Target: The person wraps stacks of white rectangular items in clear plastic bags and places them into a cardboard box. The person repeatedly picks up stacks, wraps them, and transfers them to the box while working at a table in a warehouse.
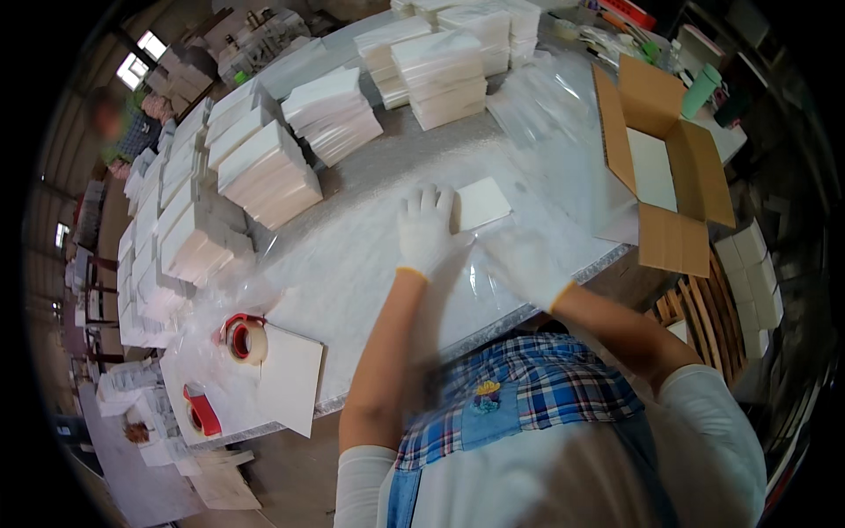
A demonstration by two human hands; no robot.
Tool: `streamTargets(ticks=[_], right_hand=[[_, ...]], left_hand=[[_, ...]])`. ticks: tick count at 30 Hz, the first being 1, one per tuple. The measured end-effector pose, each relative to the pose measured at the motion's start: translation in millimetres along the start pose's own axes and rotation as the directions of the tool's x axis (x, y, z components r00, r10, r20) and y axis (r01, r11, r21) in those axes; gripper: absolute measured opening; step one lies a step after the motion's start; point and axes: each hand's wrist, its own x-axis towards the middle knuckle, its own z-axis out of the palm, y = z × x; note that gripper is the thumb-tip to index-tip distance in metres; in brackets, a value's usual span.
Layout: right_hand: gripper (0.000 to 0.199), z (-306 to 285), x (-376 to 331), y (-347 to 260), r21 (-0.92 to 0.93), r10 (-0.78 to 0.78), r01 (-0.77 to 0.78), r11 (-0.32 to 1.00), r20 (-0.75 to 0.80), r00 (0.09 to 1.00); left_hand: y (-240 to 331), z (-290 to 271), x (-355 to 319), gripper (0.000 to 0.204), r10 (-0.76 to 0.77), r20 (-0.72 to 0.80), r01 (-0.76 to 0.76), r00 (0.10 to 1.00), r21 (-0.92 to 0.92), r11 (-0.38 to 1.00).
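My left hand [425, 231], in a white knit glove with a yellow cuff, lies flat with its fingers stretched out. It is at the left edge of a small white rectangular panel [482, 203] on the table. Just below the panel, my right hand [525, 267], gloved the same way, is smeared by motion, so its fingers do not show clearly. Shiny clear plastic film [476, 280] shows between my two hands; whether either hand grips it I cannot tell.
An open cardboard box [672, 239] with white contents stands at the right. Stacks of wrapped white panels [269, 174] line the table's left and far sides. Clear plastic bags [546, 101] lie near the box. A tape roll [246, 340] rests at the lower left. Another person [141, 128] is at far left.
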Motion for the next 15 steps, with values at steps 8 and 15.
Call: streamTargets(ticks=[8, 15], right_hand=[[0.041, 52.0, -53.2, 24.9, -0.072, -0.220, 0.208, 0.976, -0.378, 0.899], [0.039, 50.1, -52.4, 27.0, -0.006, -0.183, 0.196, 0.980, -0.391, 0.902]], left_hand=[[-18.8, 16.5, 35.9, 0.071, 0.211, 0.217, -0.209, 0.953, -0.032, 0.977], [-13.7, 7.0, 43.8, 0.073, 0.202, 0.265, -0.192, 0.943, -0.065, 0.979]])
